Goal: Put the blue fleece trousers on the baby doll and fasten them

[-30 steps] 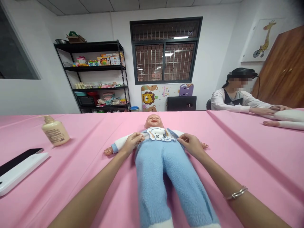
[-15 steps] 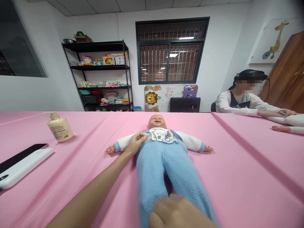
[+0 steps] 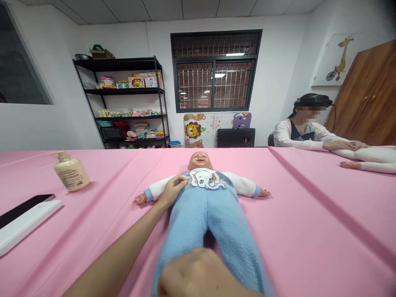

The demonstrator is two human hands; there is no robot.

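Pink worktop (image 3: 309,214) carries the doll (image 3: 207,206); my left hand (image 3: 171,190) pinches its chest at nine o'clock, my right hand (image 3: 198,274) covers its legs, grip unclear.

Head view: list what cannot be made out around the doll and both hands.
All in the head view.
Blurred and cut by the bottom edge: the right hand, close to the lens; its grip on the doll is unclear.
Hidden behind that hand: the doll's feet.
Too small: whether the left hand pinches or rests on the doll's shoulder; the bottle label print.
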